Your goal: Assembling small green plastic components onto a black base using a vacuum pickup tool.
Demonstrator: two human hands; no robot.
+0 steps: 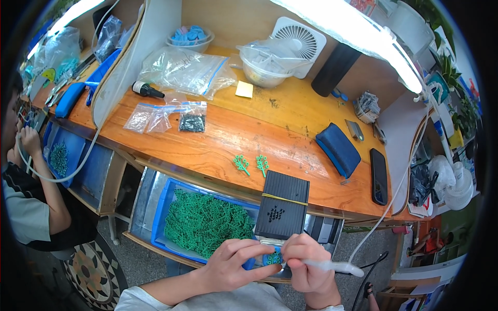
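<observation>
Near the lower edge, my left hand (pixel 239 260) has its thumb and fingers closed round a small green branched piece (pixel 273 257), with something blue beside it. Close against it, my right hand (pixel 309 262) grips a whitish translucent tool (pixel 332 266) with a tapered end; its working tip is hidden by my fingers. Just beyond both hands stands a black ribbed block (pixel 285 189) with a yellow rubber band round it. Several tiny black beads (pixel 275 213) lie on its near part. Two similar green branched pieces (pixel 241 164) rest on the table behind it.
A blue tray (pixel 162 210) heaped with green pieces sits in the open drawer to the left. On the wooden table are plastic bags (pixel 179 70), a dark bottle (pixel 148 89), a blue pouch (pixel 338 150) and a phone (pixel 378 176). Another person (pixel 33 197) works at the far left.
</observation>
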